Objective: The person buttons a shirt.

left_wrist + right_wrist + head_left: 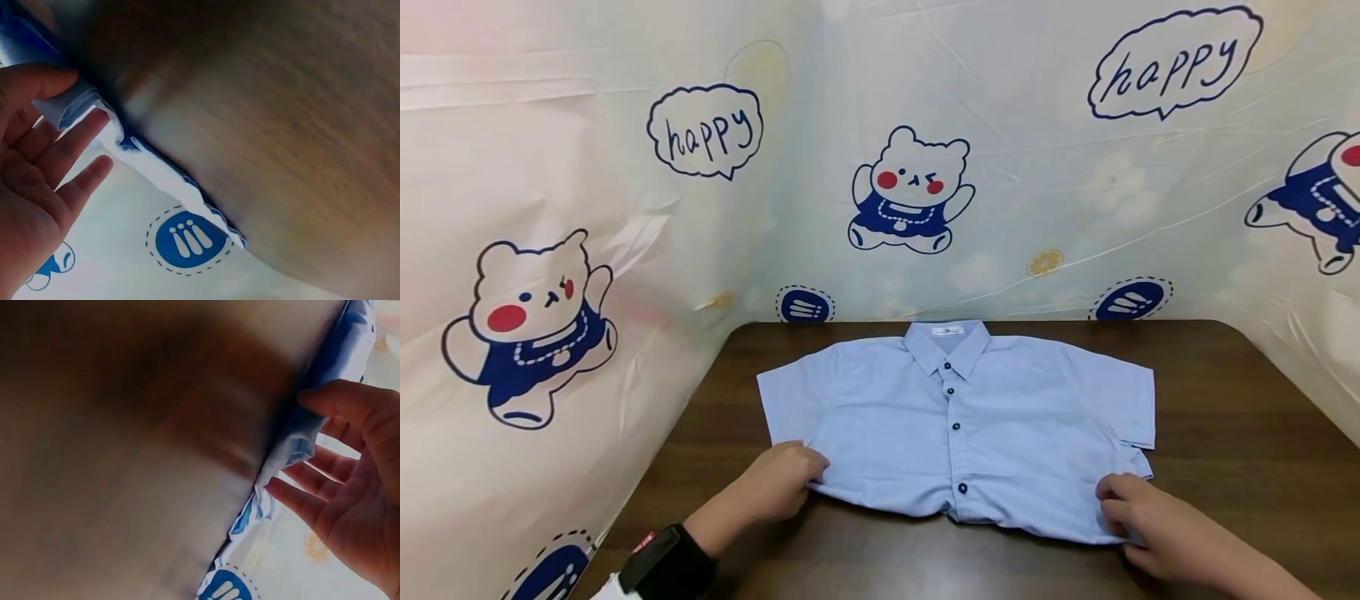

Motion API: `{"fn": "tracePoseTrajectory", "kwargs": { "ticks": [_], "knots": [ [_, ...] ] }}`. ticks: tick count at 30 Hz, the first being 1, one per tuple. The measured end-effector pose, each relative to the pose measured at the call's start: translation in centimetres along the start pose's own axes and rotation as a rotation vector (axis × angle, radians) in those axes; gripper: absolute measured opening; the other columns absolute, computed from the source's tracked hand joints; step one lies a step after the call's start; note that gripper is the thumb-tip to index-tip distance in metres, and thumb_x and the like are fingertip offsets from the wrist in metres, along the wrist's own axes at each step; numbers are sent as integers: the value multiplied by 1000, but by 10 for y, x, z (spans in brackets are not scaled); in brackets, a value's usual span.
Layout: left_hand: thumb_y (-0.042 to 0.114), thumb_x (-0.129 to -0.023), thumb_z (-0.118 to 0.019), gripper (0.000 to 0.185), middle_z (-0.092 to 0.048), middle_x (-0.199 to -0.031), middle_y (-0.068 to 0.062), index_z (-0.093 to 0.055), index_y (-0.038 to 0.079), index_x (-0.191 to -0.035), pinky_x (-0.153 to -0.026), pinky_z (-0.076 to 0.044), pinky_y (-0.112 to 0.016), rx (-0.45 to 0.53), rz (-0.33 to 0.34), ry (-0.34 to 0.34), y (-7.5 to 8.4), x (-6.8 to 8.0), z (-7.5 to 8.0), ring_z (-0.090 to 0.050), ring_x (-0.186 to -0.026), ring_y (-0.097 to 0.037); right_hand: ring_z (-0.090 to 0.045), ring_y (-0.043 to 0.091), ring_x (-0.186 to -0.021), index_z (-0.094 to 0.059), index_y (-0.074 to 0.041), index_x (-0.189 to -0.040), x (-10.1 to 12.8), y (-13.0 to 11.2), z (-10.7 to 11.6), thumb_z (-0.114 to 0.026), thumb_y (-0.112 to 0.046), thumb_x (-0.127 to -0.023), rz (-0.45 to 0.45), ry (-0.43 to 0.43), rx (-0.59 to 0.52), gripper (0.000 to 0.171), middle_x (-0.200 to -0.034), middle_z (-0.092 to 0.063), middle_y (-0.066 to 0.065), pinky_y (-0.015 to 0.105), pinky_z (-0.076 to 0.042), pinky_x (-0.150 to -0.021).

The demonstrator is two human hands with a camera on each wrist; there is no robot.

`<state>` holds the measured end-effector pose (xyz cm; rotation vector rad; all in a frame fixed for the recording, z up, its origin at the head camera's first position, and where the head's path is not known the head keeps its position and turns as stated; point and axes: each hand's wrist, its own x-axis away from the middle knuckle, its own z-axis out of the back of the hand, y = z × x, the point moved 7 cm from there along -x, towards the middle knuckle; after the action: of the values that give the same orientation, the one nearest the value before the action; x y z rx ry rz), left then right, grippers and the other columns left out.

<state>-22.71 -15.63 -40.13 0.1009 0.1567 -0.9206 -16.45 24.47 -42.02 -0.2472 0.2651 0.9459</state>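
A light blue short-sleeved shirt (pixel 895 425) lies front side up, its collar at the far edge and dark buttons down the middle. Its lower part is folded under, so the near edge is a fold. My left hand (pixel 784 479) pinches the near left corner; in the left wrist view the thumb and fingers (pixel 75 147) grip the folded layers. At the near right corner my right hand (pixel 1157 525) pinches the cloth, and the right wrist view shows the thumb (pixel 331 400) over the fold with the fingers beneath.
The shirt rests on a dark brown wooden table (pixel 880 562). A pale curtain (pixel 1037 183) printed with bears and "happy" bubbles surrounds it at the back and sides. A black band with a device (pixel 670 562) is on the left wrist.
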Motion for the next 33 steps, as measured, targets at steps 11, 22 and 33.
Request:
{"fn": "tracePoseTrajectory", "kwargs": {
  "ticks": [11, 22, 33],
  "knots": [
    [46, -84, -73, 66, -52, -135, -25, -58, 0, -129, -100, -40, -56, 239, 387, -164, -16, -14, -14, -48, -125, -42, -58, 31, -109, -64, -10, -116, -28, 32, 13, -75, -45, -83, -378, -76, -26, 49, -119, -61, 12, 51, -50, -88],
    [77, -68, -68, 101, -7, -163, -13, -25, 44, -153, -93, -16, -83, 158, 458, -528, -24, -52, -59, -2, -141, -55, -9, 71, -128, -28, -9, -152, -44, 89, -32, -73, -68, -71, -681, -492, -215, 110, -149, -11, 43, 89, -14, -76],
    [74, -66, -72, 104, -5, -163, -11, -25, 42, -153, -94, -14, -82, 185, 491, -538, -35, -70, -58, 0, -142, -53, 2, 68, -131, -21, -7, -154, -54, 117, -35, -76, -67, -69, -735, -564, -263, 118, -150, -2, 43, 87, -13, -83]
  ]
}}
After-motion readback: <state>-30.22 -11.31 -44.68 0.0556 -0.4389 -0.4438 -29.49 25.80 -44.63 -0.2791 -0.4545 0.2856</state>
